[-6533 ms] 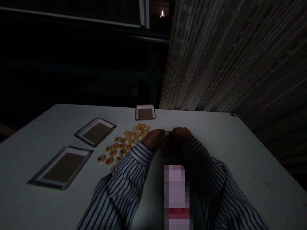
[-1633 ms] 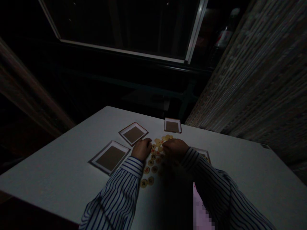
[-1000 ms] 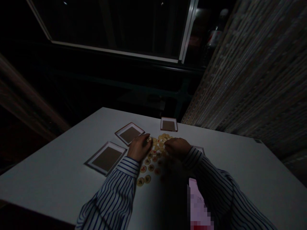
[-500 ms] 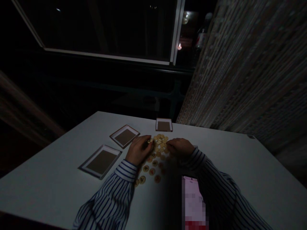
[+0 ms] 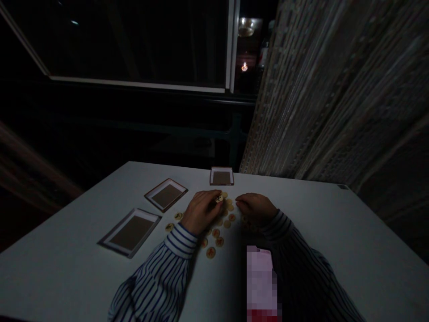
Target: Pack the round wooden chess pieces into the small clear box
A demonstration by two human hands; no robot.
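My left hand [image 5: 203,209] pinches a round xiangqi piece [image 5: 219,198] between thumb and fingers, its dark character facing up toward me. Close by on the right, my right hand [image 5: 256,208] is curled with fingertips together; whatever it may hold is hidden. Several pale blank-side pieces [image 5: 227,223] lie between the hands. Nearer to me are pieces with red characters, among them one red-marked piece [image 5: 211,252]. On the outer side of my left hand lie two dark-marked pieces [image 5: 178,216]. More pieces sit partly in shadow under my right wrist.
Three shallow open trays stand on the white table [image 5: 73,246]: a left tray [image 5: 129,232], a middle tray [image 5: 166,195] and a far tray [image 5: 221,176]. A lit phone [image 5: 261,281] lies near my right forearm. A string curtain [image 5: 301,89] hangs behind at right.
My left hand has come rightward, closer to my right hand. Dark-marked pieces now lie left of my left hand, and the group between the hands looks smaller. The view has shifted slightly.
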